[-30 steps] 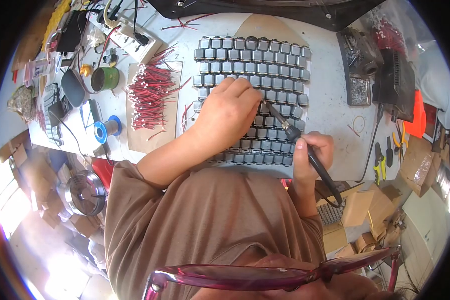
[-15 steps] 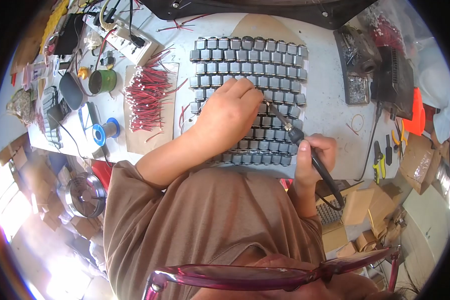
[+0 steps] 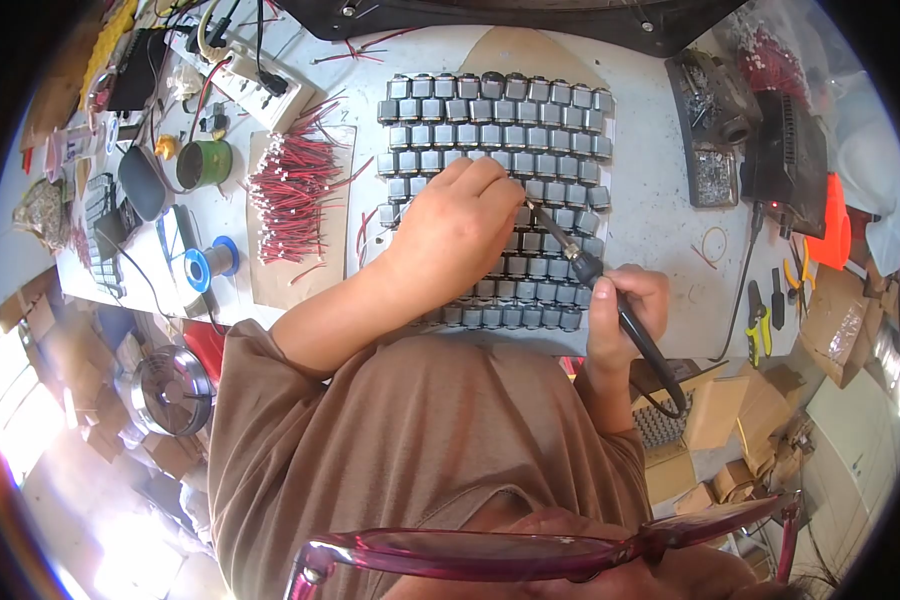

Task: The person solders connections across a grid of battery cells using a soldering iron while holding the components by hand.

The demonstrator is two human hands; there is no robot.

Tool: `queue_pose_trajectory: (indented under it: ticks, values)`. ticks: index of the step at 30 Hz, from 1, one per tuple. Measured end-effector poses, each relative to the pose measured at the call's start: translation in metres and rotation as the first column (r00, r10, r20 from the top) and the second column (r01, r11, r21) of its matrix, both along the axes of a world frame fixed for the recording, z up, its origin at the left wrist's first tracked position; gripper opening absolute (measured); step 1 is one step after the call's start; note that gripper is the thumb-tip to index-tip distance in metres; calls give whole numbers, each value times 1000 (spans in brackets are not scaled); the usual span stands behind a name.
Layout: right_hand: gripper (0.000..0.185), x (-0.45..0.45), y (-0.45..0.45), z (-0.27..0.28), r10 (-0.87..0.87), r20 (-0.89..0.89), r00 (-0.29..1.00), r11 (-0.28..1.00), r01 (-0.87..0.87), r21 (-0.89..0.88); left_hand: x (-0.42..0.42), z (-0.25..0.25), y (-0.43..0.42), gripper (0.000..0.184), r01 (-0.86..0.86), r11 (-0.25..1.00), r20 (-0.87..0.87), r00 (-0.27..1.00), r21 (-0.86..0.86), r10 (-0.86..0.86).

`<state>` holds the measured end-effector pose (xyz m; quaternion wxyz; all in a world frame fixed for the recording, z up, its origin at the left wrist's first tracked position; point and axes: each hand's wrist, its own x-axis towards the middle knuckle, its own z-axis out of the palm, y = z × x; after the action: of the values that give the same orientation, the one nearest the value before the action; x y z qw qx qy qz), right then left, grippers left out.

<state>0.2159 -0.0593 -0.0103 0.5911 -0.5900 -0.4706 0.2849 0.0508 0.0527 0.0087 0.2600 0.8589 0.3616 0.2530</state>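
Observation:
My right hand (image 3: pixel 625 312) is wrapped round the dark handle of a soldering iron (image 3: pixel 630 325). Its metal tip points up and left, close to the fingertips of my left hand (image 3: pixel 465 218). That hand is closed and lies over rows of small silver box-shaped metal parts (image 3: pixel 470 135), covering some of them. What its fingers pinch is hidden beneath them. To the left, a pile of short red and black wires with white ends (image 3: pixel 295 195) rests on a piece of cardboard (image 3: pixel 335 220).
Left of the wires are a blue solder spool (image 3: pixel 210 263), a green tin (image 3: pixel 205 163) and a white power strip (image 3: pixel 270 90). On the right stand a black box with a cable (image 3: pixel 785 155), a tray of small metal bits (image 3: pixel 715 178) and yellow-handled cutters (image 3: pixel 760 325).
The soldering iron has shifted slightly left and up, with its tip still by my left fingertips. My left hand has hardly moved.

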Motion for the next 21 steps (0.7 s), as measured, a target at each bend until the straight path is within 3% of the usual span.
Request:
queue_pose_trajectory:
  ticks: [5, 7, 11, 13, 14, 15, 17, 21]
  values:
    - [18, -1, 0, 3, 34, -48, 998, 999, -35, -33, 0, -4, 0, 14, 8, 1000, -8, 1000, -5, -8]
    - [20, 0, -1, 2, -11, 60, 998, 1000, 12, -11, -1, -4, 0, 15, 0, 999, -27, 1000, 44, 1]
    - [26, -2, 2, 1, -146, 9, 989, 986, 144, 89, -3, 5, -3, 18, -24, 998, 40, 999, 55, 21]
    - [34, -8, 11, 10, -60, -168, 984, 990, 81, 118, -3, 11, -9, 22, 103, 994, 180, 978, 30, -107]
    - [38, -5, 6, 7, 78, -263, 962, 993, -50, 111, -3, 13, -13, 22, 105, 994, 182, 977, 31, -109]
    - [38, -4, 7, 9, 79, -263, 962, 992, -51, 112, -2, 14, -18, 24, 178, 984, 248, 953, 12, -175]
    - [34, -3, 9, 14, 301, 16, 953, 954, -301, -1, -3, 14, -23, 26, 247, 969, 314, 920, 0, -235]
    - [35, -10, 7, 13, 299, 71, 952, 954, -300, 2, -4, 10, -29, 29, 343, 939, 385, 868, -11, -313]
